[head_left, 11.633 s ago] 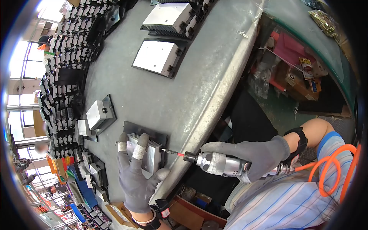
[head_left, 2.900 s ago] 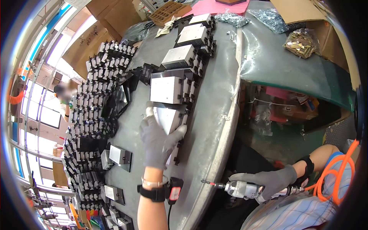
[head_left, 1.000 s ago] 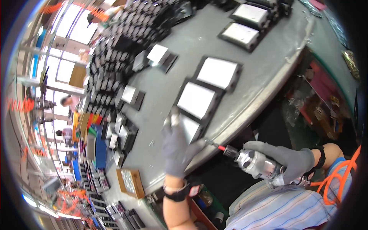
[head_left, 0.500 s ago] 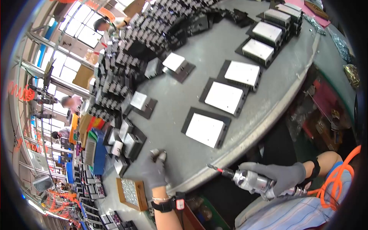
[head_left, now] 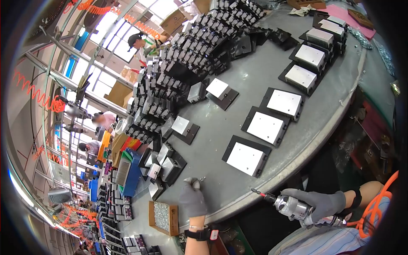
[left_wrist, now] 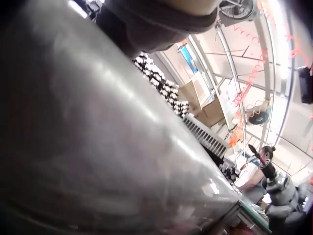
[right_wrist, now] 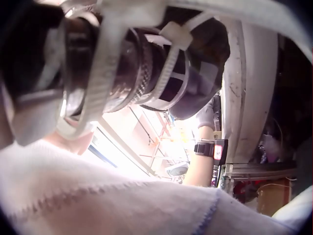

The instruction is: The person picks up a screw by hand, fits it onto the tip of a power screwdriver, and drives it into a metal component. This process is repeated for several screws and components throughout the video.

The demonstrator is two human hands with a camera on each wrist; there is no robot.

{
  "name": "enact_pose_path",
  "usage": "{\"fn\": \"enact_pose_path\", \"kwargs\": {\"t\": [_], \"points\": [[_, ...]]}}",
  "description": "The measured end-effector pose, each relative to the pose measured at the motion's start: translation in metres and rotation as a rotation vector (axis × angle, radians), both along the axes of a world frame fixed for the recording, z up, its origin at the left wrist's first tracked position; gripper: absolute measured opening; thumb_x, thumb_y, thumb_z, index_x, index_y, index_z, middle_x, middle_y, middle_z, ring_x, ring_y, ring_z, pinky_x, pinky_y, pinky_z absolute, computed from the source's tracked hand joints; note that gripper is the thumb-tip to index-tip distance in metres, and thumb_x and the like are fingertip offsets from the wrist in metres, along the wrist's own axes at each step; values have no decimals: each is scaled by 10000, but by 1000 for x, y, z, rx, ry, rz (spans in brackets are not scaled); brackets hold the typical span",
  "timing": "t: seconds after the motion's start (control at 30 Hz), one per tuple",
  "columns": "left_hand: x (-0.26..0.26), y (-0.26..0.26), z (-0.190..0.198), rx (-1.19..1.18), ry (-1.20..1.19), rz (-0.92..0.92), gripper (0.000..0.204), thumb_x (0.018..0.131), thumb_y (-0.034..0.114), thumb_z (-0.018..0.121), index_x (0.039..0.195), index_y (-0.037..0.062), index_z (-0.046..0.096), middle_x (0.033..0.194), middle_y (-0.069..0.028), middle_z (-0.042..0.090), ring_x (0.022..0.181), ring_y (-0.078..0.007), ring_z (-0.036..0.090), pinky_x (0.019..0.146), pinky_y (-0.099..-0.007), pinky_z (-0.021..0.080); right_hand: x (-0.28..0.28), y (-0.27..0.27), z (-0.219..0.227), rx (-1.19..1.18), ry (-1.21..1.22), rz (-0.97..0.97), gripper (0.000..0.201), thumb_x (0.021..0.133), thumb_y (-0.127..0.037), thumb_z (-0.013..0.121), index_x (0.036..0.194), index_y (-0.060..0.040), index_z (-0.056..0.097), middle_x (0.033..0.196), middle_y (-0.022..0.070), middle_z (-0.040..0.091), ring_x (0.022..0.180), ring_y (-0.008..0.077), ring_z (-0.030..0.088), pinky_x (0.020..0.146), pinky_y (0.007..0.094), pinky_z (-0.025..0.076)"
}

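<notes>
By the screw box (head_left: 174, 221), your left hand (head_left: 193, 199) hid any pinch from view; your right hand (head_left: 323, 204) gripped the pneumatic screwdriver (head_left: 293, 207), which, swung low, risked scratching the surface (head_left: 208, 155).

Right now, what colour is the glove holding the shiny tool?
Grey. The right glove shows best in the head view, around the tool.

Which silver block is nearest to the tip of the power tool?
The silver block at the near end of the spaced row of three; the others lie farther from the power tool.
</notes>
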State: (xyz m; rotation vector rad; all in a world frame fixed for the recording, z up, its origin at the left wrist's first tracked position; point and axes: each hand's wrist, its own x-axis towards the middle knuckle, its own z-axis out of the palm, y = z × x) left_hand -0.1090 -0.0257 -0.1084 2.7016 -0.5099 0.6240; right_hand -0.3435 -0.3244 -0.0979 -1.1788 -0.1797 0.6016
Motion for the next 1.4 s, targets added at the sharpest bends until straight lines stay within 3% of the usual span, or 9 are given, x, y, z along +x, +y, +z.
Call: {"fn": "enact_pose_path", "kwargs": {"t": [0.23,0.3,0.4,0.43,0.9,1.07,1.2,1.33,1.4], "points": [[-30,-36,31,-851,327,-166,160,782,54,654,924,-2,606,762,-65,620,660,-141,561,632,-256,453,14,5,14,44,-54,-4,934,689,-79,605,1436,-89,45,1055,114,504,895,164,538,771,293,462],[-50,-51,39,-1075,751,-262,169,767,82,666,898,-16,620,742,-66,607,659,-139,552,628,-250,445,18,7,22,51,-56,-2,930,689,-73,591,1438,-91,40,1056,107,497,875,157,535,759,286,458],[-68,-71,35,-1083,1025,-368,182,757,118,665,856,-30,627,727,-73,608,671,-137,558,627,-269,450,11,1,9,40,-55,5,924,707,-60,564,1443,-90,5,1046,102,486,801,131,528,710,266,445],[-81,-82,42,-1043,1006,-399,310,836,304,658,960,21,632,762,-11,610,693,-95,541,626,-228,416,12,1,6,-1,-94,10,936,696,-84,561,1448,-94,3,1035,90,478,791,124,520,709,258,436],[-76,-90,54,-973,1219,-495,189,812,194,680,876,21,641,763,-15,629,684,-85,569,624,-215,448,6,8,-9,259,-127,-87,1001,605,7,659,1441,-110,121,1178,-10,393,942,93,433,817,239,397],[-60,-81,58,-679,1300,-423,195,767,147,642,818,-41,629,707,-76,605,649,-140,556,615,-279,447,7,-5,1,488,160,113,910,682,-99,574,1439,-119,68,1038,97,490,858,124,531,711,259,466],[-67,-87,53,-864,1437,-321,187,808,119,573,883,-45,622,687,-57,596,604,-106,534,550,-209,408,4,-7,28,-351,-59,36,920,650,-79,551,1439,-138,80,908,33,493,743,142,545,666,268,443],[-70,-90,48,-863,1464,-308,176,806,110,589,890,-39,634,753,-63,618,634,-105,559,578,-196,434,3,-7,3,418,154,-35,940,604,-41,529,1432,-72,85,941,58,445,835,143,472,686,270,434],[-73,-96,51,-907,1575,-349,173,803,103,596,894,-38,637,777,-65,624,655,-109,571,600,-200,451,1,-9,6,505,207,-35,932,607,-24,533,1431,-67,99,939,48,440,826,139,470,718,254,422]]}}
